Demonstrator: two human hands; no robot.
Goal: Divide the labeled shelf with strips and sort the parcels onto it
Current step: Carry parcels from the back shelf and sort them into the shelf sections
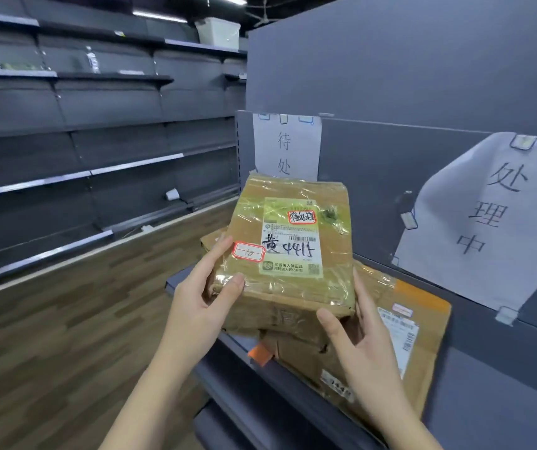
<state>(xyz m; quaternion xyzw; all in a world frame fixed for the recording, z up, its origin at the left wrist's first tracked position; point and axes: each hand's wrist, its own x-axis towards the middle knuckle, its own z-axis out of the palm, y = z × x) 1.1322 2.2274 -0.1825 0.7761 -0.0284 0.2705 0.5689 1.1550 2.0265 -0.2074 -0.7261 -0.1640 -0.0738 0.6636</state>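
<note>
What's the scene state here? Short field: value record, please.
held: taped box, white label up, two red-edged stickers
left hand: grips the box's left edge
right hand: fingers along the box's right edge, thumb near its front corner
below: other parcels lying on the shelf
signs: left sign and right sign taped to the back panel
strips: none visible
</note>
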